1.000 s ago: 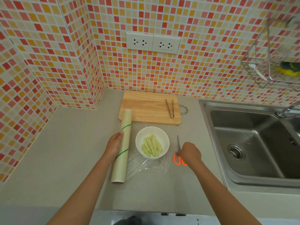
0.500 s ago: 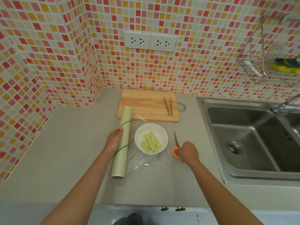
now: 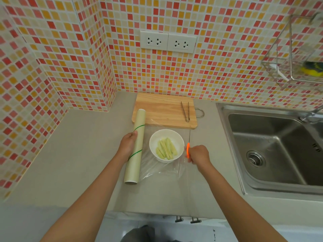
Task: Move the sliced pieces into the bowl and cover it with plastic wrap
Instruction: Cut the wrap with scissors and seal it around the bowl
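A white bowl [image 3: 167, 135] holding several pale green sliced pieces [image 3: 166, 150] sits on the grey counter, on a sheet of clear plastic wrap [image 3: 162, 170] pulled out from the roll. The plastic wrap roll [image 3: 135, 149] lies lengthwise left of the bowl, and my left hand [image 3: 128, 145] rests on its middle. My right hand [image 3: 199, 155] grips orange-handled scissors [image 3: 188, 147] just right of the bowl, blades pointing away toward the board.
A wooden cutting board [image 3: 162, 110] with metal tongs [image 3: 185, 111] lies behind the bowl against the tiled wall. A steel sink [image 3: 272, 151] is on the right, with a wire rack [image 3: 297, 55] above it. The counter's front edge runs below my arms.
My right hand has closed on the scissors and lifted them, moving them forward beside the bowl. The left hand stays on the roll.
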The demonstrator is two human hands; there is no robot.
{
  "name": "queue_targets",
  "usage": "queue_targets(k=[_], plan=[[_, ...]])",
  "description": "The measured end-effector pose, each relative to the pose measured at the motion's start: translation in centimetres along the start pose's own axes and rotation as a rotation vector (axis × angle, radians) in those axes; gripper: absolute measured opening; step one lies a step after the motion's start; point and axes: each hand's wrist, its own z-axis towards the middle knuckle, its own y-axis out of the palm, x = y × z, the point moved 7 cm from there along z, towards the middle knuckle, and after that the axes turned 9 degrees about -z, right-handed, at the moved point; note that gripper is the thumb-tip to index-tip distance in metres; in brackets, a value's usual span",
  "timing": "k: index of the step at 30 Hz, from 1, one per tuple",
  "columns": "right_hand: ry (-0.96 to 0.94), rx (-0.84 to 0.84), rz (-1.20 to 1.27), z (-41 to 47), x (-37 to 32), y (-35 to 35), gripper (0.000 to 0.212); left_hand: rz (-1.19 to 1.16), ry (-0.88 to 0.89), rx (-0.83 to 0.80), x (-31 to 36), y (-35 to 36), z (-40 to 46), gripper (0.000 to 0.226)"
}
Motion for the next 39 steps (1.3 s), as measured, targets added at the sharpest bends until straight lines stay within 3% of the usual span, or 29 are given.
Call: queue_targets(k=[5, 13, 29, 34, 39], plan=[[-0.071, -0.266, 0.282, -5.7, -1.6, 3.3, 0.016, 0.004, 0.005, 0.001, 0.4, 0.2, -0.7, 0.037], [-0.046, -0.579, 0.272, -11.9, 1.5, 8.7, 0.016, 0.071, 0.015, 0.076, 0.2, 0.1, -1.1, 0.031], [0.095, -0.628, 0.059, -16.4, 6.9, 11.6, 0.067, 0.11, 0.044, 0.036, 1.1, 0.6, -0.1, 0.035], [0.127, -0.658, 0.017, -17.0, 6.7, 13.6, 0.066, 0.101, 0.037, 0.014, 1.1, 0.7, 0.5, 0.036], [0.085, -0.647, 0.142, -16.2, 4.2, 15.1, 0.06, 0.117, 0.039, 0.011, 0.9, 0.3, 0.8, 0.035]])
